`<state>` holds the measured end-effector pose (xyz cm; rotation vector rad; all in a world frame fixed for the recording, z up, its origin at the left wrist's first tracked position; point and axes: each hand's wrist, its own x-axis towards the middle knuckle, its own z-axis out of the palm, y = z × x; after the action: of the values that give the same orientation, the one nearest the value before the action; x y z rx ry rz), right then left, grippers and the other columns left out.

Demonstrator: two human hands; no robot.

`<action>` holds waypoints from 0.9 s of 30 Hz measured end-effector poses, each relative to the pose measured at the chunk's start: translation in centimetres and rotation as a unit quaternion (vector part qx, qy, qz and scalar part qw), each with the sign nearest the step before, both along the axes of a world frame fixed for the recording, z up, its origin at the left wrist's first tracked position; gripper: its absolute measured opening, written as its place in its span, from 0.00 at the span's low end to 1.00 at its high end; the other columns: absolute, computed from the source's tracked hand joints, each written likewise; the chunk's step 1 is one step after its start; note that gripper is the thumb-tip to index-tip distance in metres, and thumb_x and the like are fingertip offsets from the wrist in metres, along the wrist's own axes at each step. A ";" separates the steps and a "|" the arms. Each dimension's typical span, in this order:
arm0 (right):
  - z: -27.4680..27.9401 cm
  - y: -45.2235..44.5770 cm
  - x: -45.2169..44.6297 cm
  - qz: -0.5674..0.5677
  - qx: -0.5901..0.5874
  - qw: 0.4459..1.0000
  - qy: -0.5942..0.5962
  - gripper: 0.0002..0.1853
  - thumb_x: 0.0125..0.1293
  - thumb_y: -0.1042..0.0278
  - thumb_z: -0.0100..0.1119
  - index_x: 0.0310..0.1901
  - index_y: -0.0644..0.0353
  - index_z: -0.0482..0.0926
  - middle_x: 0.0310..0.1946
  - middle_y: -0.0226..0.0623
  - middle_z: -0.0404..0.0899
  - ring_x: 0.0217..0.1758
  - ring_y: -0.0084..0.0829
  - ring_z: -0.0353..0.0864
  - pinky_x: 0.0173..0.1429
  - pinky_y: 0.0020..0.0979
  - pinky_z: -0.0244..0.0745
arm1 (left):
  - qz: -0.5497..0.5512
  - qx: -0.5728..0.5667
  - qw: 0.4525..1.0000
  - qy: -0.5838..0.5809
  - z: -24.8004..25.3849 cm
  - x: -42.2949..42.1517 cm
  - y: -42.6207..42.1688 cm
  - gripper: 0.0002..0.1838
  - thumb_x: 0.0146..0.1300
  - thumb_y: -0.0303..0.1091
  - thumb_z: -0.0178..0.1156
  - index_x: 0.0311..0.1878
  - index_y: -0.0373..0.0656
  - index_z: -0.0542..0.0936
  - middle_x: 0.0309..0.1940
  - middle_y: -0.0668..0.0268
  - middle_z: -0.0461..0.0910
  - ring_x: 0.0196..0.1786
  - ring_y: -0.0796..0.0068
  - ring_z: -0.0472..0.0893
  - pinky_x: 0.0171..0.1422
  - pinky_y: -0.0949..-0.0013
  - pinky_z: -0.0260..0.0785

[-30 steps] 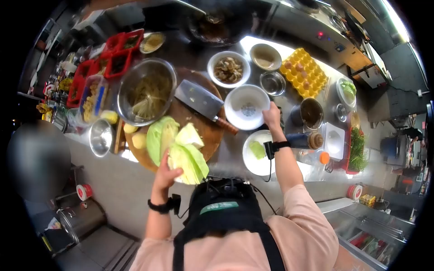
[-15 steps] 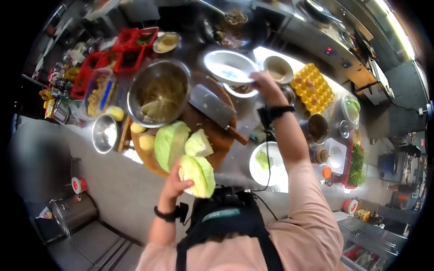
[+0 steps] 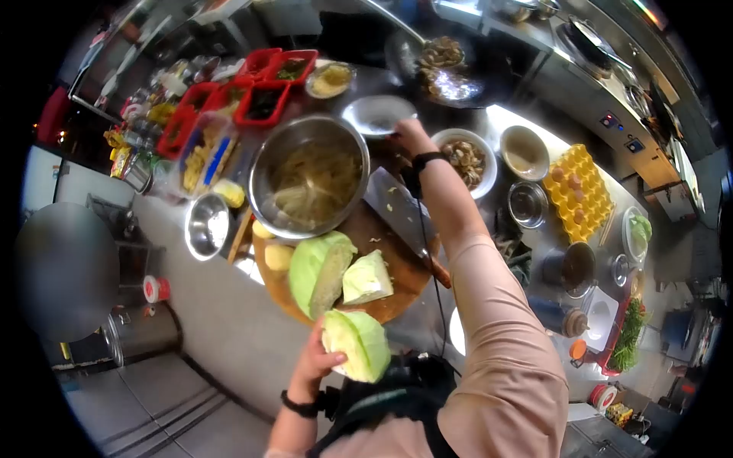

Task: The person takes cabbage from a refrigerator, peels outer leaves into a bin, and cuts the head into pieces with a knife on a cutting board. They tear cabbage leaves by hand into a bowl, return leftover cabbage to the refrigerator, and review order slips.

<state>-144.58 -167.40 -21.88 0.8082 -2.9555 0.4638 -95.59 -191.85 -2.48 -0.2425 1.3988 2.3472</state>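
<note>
My left hand (image 3: 313,360) is closed around a cut piece of cabbage (image 3: 359,347), held just off the near edge of the round wooden chopping board (image 3: 405,298). My right hand (image 3: 414,139) reaches forward and grips the rim of a white bowl (image 3: 368,114), blurred, above the far side of the table. A larger cabbage portion (image 3: 311,271) and a cabbage chunk (image 3: 368,278) lie on the board. Beside them rests a cleaver (image 3: 393,204), partly behind my right forearm. A steel bowl (image 3: 258,183) of pale shreds in liquid stands at the board's far left.
Beyond the table is a wok (image 3: 458,84) with cooked food and a ladle. A white bowl of browned pieces (image 3: 466,164) and a yellow egg tray (image 3: 576,195) stand right. Red containers (image 3: 263,103) sit at the back left; a small steel bowl (image 3: 208,225) is at the left edge.
My right hand has carried the white bowl leftward, uncovering the bowl of browned pieces. The whole view has shifted; my left hand still holds the cabbage piece.
</note>
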 end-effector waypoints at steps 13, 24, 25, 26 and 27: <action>22.8 5.7 30.4 0.016 -0.499 0.752 -0.430 0.32 0.69 0.50 0.62 0.69 0.56 0.66 0.60 0.38 0.76 0.60 0.28 0.74 0.55 0.31 0.75 | -0.056 0.005 0.998 -0.003 0.5 -4.9 5.0 0.40 0.56 0.28 0.71 0.70 0.37 0.61 0.56 0.60 0.76 0.57 0.70 0.77 0.62 0.66 0.72; 17.2 6.8 56.9 -0.325 -0.555 0.693 -0.327 0.17 0.71 0.66 0.57 0.57 0.67 0.76 0.43 0.36 0.82 0.43 0.24 0.81 0.47 0.27 0.78 | -0.362 -0.042 0.931 0.034 -3.9 -1.3 8.3 0.39 0.58 0.26 0.69 0.71 0.38 0.61 0.59 0.60 0.73 0.59 0.73 0.75 0.63 0.68 0.70; 16.7 7.4 57.7 -0.387 -0.563 0.654 -0.324 0.15 0.72 0.66 0.55 0.54 0.67 0.77 0.39 0.38 0.82 0.39 0.26 0.82 0.42 0.29 0.80 | -0.372 -0.040 0.927 0.037 -4.5 -1.1 8.6 0.39 0.58 0.26 0.69 0.71 0.38 0.61 0.59 0.60 0.73 0.59 0.73 0.75 0.63 0.68 0.70; 16.7 7.7 58.6 -0.433 -0.634 0.571 -0.290 0.13 0.72 0.68 0.54 0.49 0.69 0.78 0.35 0.40 0.82 0.31 0.31 0.83 0.32 0.33 0.82 | -0.403 -0.094 0.909 0.058 -4.8 -0.9 8.7 0.39 0.58 0.26 0.69 0.70 0.37 0.61 0.59 0.60 0.73 0.59 0.74 0.75 0.63 0.69 0.70; 15.9 8.5 59.8 -0.437 -0.636 0.568 -0.286 0.13 0.72 0.68 0.54 0.49 0.69 0.78 0.35 0.40 0.82 0.31 0.31 0.83 0.32 0.33 0.82 | -0.429 -0.148 0.888 0.079 -5.3 -0.8 8.7 0.38 0.58 0.26 0.69 0.70 0.37 0.62 0.58 0.59 0.72 0.58 0.74 0.75 0.62 0.70 0.70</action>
<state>-84.82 -158.89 -5.95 -1.0385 -1.8138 2.4230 -96.38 -183.18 -7.78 0.4252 1.5121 1.4444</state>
